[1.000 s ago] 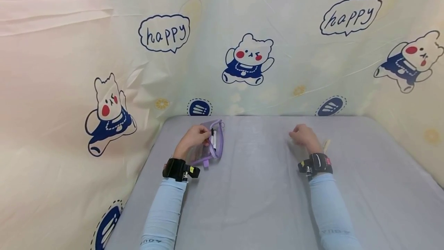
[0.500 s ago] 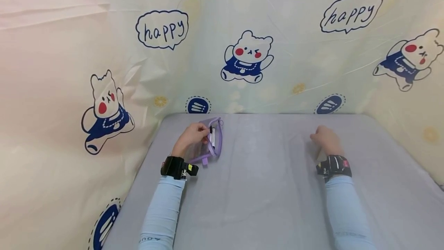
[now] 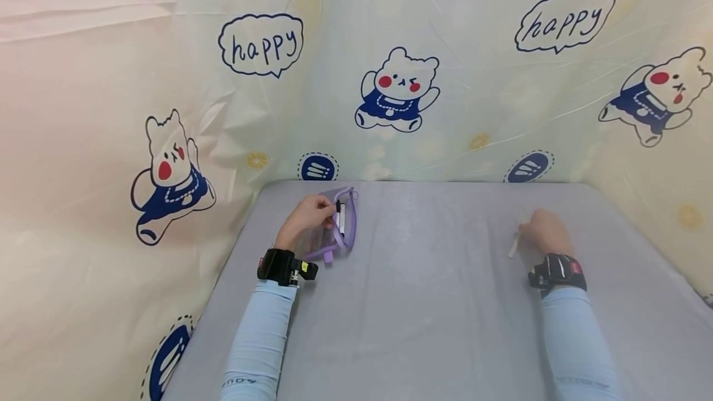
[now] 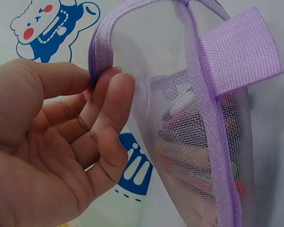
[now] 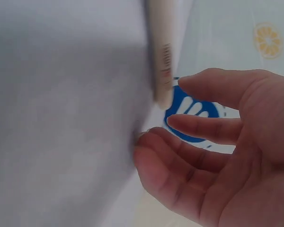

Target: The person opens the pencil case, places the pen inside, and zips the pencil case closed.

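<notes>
My left hand [image 3: 306,215] pinches the purple-trimmed rim of a mesh pencil case [image 4: 220,156] between thumb and fingers. The case stands with its mouth held apart, and a white marker with a black cap [image 3: 341,218] shows inside it. Through the mesh in the left wrist view several other items blur together. Over at the right, my right hand [image 3: 548,232] is beside a slim cream-coloured stick [image 3: 514,245] with small print on it, perhaps a pen. In the right wrist view, thumb and forefinger are spread near the end of this stick [image 5: 162,56], without gripping it.
A grey cloth covers the table [image 3: 418,302]. Behind it and at the sides hangs a pale curtain [image 3: 473,98] printed with bears and the word "happy". The case's purple fabric tab [image 4: 241,52] sticks out from its end.
My right hand has moved to the right and slightly toward me, past the cream stick, which now shows left of it. My left hand keeps its hold on the pencil case.
</notes>
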Tool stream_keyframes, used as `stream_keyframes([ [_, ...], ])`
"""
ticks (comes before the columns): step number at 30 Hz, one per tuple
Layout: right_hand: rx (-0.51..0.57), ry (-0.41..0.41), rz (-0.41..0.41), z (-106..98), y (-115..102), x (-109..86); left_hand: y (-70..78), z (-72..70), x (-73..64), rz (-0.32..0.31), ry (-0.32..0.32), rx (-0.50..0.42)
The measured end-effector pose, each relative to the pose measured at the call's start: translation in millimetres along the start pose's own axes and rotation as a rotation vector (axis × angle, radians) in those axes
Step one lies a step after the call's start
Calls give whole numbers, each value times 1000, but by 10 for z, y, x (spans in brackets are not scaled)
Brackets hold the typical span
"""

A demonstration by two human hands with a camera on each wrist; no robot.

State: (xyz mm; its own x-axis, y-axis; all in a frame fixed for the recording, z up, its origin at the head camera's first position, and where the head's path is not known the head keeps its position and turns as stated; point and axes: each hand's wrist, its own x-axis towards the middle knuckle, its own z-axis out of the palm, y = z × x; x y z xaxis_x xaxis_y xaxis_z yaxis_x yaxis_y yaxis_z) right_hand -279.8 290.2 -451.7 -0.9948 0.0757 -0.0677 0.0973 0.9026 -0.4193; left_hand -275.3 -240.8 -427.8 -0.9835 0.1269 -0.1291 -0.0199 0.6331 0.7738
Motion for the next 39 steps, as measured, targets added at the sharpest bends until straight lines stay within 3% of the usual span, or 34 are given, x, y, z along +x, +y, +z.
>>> stream_keyframes([
  [9,-12,-26,-28,20,16,27,-18,-25,14,5,8,0],
  [24,11,-116,55,89,-62,114,-16,-26,3,4,-1,-11],
  [28,17,-138,40,79,-42,119,-14,-16,4,1,-1,2],
  [39,142,-186,-6,72,11,250,4,-16,2,-3,-3,-1],
])
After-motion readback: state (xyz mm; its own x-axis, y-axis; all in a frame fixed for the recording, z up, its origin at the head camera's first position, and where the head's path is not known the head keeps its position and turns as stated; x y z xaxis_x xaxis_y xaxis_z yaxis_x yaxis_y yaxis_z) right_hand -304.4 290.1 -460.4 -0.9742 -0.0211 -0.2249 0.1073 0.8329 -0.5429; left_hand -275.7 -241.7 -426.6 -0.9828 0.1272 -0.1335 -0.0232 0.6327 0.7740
